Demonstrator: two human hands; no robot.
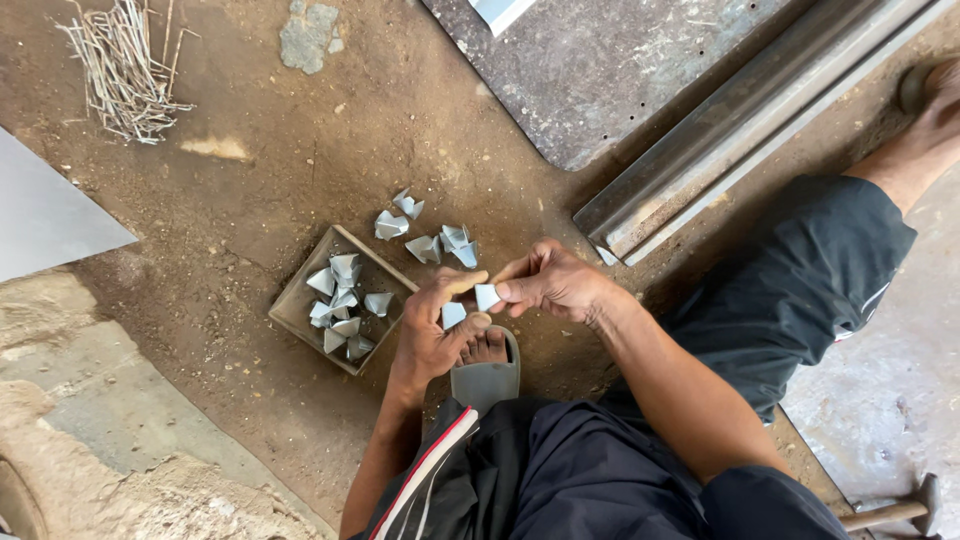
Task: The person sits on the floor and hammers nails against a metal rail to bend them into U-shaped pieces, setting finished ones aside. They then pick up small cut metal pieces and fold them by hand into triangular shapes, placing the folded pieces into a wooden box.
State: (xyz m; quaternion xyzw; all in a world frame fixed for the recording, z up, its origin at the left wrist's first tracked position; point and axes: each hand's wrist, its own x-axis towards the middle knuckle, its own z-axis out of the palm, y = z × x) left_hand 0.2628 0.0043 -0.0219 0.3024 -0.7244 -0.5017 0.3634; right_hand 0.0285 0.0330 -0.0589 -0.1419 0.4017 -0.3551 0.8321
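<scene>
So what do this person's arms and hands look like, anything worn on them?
Both forearms are bare, with no sleeves in view. The left hand and right hand are gloveless, and no rings, watch or bands show on either wrist.

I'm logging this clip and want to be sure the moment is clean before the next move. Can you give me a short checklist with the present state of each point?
1. Right hand grips a small folded metal piece between thumb and fingers: ok.
2. Left hand holds a second piece just below the first: ok.
3. Whether the two pieces touch each other: cannot tell.
4. Shallow tray with more folded pieces sits close beside the left hand, within easy reach: ok.
5. Loose pieces lie on the dirt outside the tray, not gathered: not ok.
6. Sandalled foot sits directly under the hands, where a dropped piece could land: not ok.
</scene>
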